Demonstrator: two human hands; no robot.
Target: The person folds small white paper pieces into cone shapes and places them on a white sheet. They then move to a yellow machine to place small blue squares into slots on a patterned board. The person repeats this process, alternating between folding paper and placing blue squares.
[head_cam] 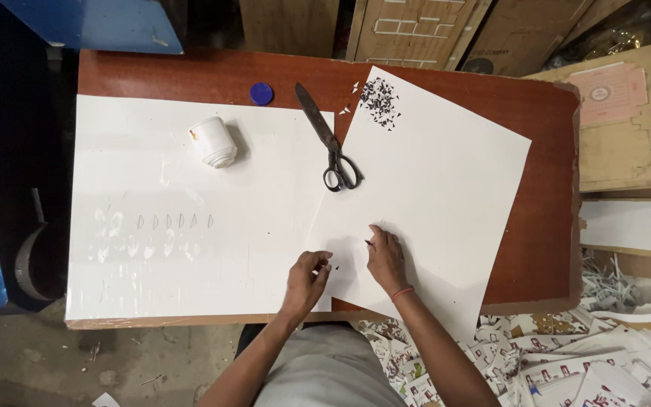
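We pinch a tiny dark scrap in our left hand while our right hand presses flat, ungrasping, on the tilted paper overhanging the desk edge.

Flat brown cartons stand behind the table; a pink printed label lies right.

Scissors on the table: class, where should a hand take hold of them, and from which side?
Grip the scissors by the black finger loops, coming from the near edge of the table. They lie flat and closed, loops toward the person, blade tip pointing away.
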